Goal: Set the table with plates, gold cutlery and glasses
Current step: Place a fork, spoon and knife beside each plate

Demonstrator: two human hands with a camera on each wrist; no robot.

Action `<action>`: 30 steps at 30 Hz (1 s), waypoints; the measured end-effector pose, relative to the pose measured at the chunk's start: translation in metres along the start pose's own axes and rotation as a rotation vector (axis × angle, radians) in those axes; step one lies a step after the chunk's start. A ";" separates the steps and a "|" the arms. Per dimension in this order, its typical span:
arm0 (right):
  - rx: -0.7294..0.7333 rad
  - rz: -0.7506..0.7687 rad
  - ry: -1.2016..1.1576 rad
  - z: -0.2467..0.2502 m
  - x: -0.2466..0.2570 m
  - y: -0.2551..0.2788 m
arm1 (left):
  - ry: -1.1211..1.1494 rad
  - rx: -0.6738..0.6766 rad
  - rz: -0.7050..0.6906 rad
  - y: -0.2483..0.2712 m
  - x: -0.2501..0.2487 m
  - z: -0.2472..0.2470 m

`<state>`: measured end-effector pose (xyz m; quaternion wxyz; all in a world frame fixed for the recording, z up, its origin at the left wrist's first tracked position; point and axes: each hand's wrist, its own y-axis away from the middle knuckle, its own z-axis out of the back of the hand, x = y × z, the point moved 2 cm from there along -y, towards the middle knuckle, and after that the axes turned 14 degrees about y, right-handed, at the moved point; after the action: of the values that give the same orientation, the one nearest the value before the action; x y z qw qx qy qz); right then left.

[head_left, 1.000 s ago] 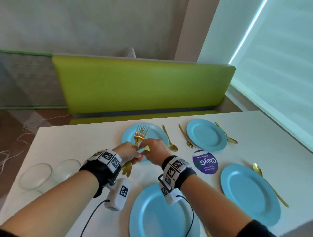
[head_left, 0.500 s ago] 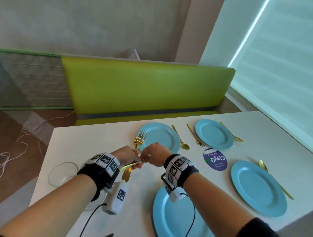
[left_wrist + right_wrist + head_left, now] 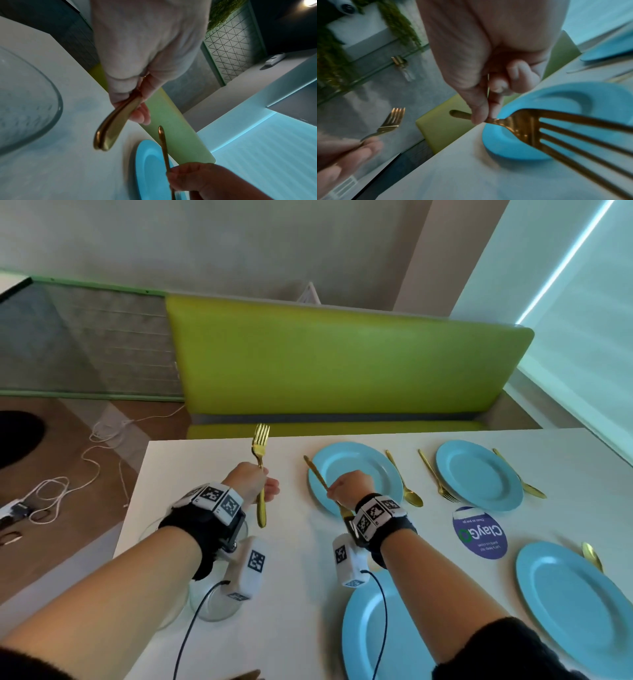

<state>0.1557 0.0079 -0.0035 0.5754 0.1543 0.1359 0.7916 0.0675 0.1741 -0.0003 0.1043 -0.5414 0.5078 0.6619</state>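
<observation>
My left hand (image 3: 263, 484) grips two gold forks (image 3: 261, 460) upright, tines up, over the white table (image 3: 291, 594); their handles (image 3: 109, 128) stick out below the fist. My right hand (image 3: 337, 491) pinches a single gold fork (image 3: 317, 474) by its neck, handle pointing up and left, tines (image 3: 556, 135) toward the wrist. It hovers over the left rim of the far left blue plate (image 3: 373, 470). Three more blue plates (image 3: 479, 474) (image 3: 575, 604) (image 3: 363, 638) lie on the table.
Gold spoons (image 3: 404, 484) (image 3: 520, 477) (image 3: 592, 556) lie right of three plates, and a fork (image 3: 436, 477) lies left of the far right plate. Clear glasses (image 3: 212, 607) stand under my left forearm. A purple round sticker (image 3: 479, 534) marks the table. A green bench (image 3: 342, 364) backs it.
The hands have moved apart. My right hand has drawn one fork out of the bundle and carried it right, over the plate. My left hand has raised the other forks upright.
</observation>
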 end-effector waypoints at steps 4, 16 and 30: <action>0.049 -0.092 -0.155 -0.021 0.017 -0.008 | 0.007 0.027 0.001 -0.007 0.002 0.002; 0.146 -0.253 -0.168 -0.062 0.049 -0.043 | 0.004 0.020 -0.011 -0.027 0.003 0.014; 0.003 -0.315 -0.271 -0.063 0.054 -0.061 | 0.008 0.035 0.004 -0.036 -0.001 0.014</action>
<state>0.1680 0.0757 -0.0801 0.7049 0.2370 0.0810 0.6636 0.0843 0.2027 -0.0208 0.1105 -0.5410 0.5207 0.6511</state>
